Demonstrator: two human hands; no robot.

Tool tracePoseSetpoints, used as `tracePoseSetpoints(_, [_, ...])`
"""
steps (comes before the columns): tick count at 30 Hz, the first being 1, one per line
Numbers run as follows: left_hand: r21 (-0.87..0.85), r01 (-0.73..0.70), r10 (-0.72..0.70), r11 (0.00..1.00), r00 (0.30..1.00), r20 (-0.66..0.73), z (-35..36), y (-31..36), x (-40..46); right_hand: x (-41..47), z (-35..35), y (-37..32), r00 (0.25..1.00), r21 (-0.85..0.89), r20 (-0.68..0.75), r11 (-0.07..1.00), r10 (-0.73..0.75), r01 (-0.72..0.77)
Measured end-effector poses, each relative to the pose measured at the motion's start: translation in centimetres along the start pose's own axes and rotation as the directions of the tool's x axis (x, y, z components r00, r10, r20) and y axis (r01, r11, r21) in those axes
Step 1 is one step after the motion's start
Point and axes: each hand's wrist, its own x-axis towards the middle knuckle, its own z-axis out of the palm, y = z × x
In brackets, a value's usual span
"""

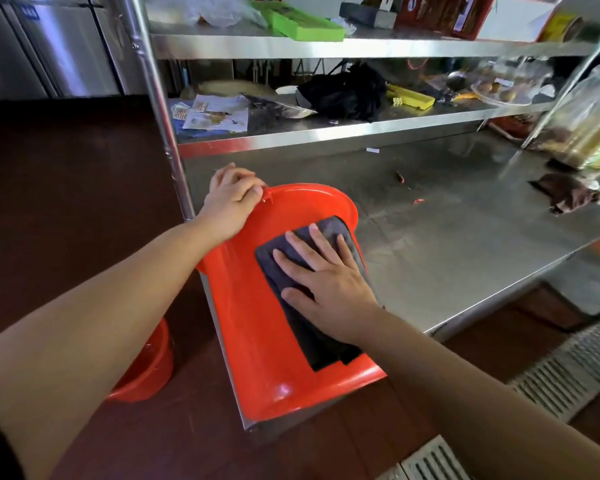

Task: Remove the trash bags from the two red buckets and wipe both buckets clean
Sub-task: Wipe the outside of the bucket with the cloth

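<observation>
My left hand point(230, 199) grips the rim of the red plastic bucket point(253, 327) lying on its side; right hand point(326, 278), fingers flat, presses the dark grey cloth point(305, 327) on it.

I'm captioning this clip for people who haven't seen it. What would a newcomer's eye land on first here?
First, the bright red bucket lying on its side at the steel table's near corner. The right hand presses a dark cloth flat on its wall, while the left hand grips its rim. A second red bucket shows on the floor, lower left.
</observation>
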Motion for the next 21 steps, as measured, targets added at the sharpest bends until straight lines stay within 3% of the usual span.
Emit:
tracePoseSetpoints(4, [0.025, -0.018, 0.018, 1.000, 0.999, 0.028, -0.4, 0.4, -0.5, -4.6, 0.4, -1.1, 1.000, -0.016, 0.024, 1.000, -0.017, 0.017])
tracePoseSetpoints(8, [0.316, -0.216, 0.216, 0.924, 0.976, 0.035, -0.9, 1.4, 0.0, -8.0, 0.6, -1.9, 0.998, -0.012, 0.054, 1.000, -0.018, 0.019])
tracePoseSetpoints(9, [0.281, -0.214, 0.202, 0.936, 0.977, 0.069, -1.0, 1.6, 0.5, -8.5, 0.6, -2.1, 0.998, -0.030, 0.064, 0.999, -0.020, 0.022])
tracePoseSetpoints(11, [0.111, -0.071, 0.055, 0.991, 0.989, 0.140, -0.8, 1.9, 1.3, -8.9, 0.7, -2.4, 0.997, -0.067, 0.068, 0.997, -0.025, 0.030])
tracePoseSetpoints(14, [-0.069, 0.091, -0.086, 0.993, 0.993, 0.080, -0.5, 1.5, 1.4, -8.0, 1.0, -3.3, 0.998, -0.122, 0.039, 0.991, -0.041, 0.045])
tracePoseSetpoints(18, [-0.153, 0.101, -0.092, 0.983, 0.993, 0.071, -0.9, 0.3, 1.0, -3.9, 0.9, -3.2, 0.999, -0.089, 0.029, 0.996, -0.023, 0.026])
tracePoseSetpoints(21, [-0.127, -0.017, 0.021, 0.992, 0.999, 0.030, -1.1, 0.2, 0.8, 0.8, 0.5, -2.1, 0.999, -0.043, -0.003, 0.998, 0.035, -0.035])
